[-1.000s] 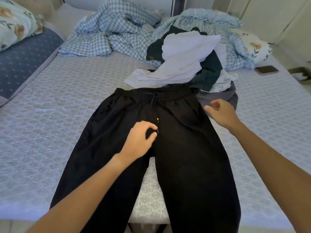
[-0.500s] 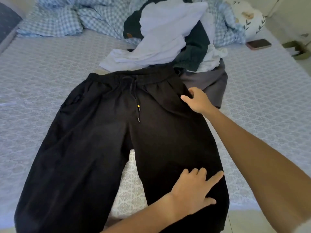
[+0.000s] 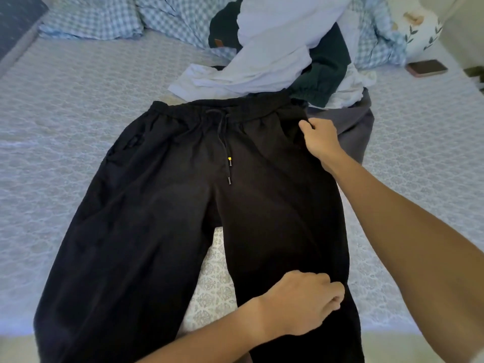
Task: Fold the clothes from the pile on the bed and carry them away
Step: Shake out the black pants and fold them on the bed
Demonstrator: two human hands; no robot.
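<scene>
Black drawstring trousers (image 3: 157, 218) lie spread flat on the bed (image 3: 52, 127), waistband away from me, legs hanging over the near edge. My right hand (image 3: 319, 140) grips the right side seam just below the waistband. My left hand (image 3: 306, 302) has its fingers curled into the outer edge of the right leg lower down. Behind the waistband sits the clothes pile (image 3: 288, 53): a white garment on top, a dark green one, and a grey one (image 3: 353, 127) under my right hand's side.
A blue checked blanket (image 3: 117, 17) is bunched across the far side of the bed. A phone (image 3: 427, 68) lies on the sheet at the far right, beside a floral pillow (image 3: 413, 24). The bed's near edge runs along the bottom of view.
My left hand went from the drawstring down to the right leg, lay flat there, and now curls into the fabric. My right hand came onto the side seam and closed on it.
</scene>
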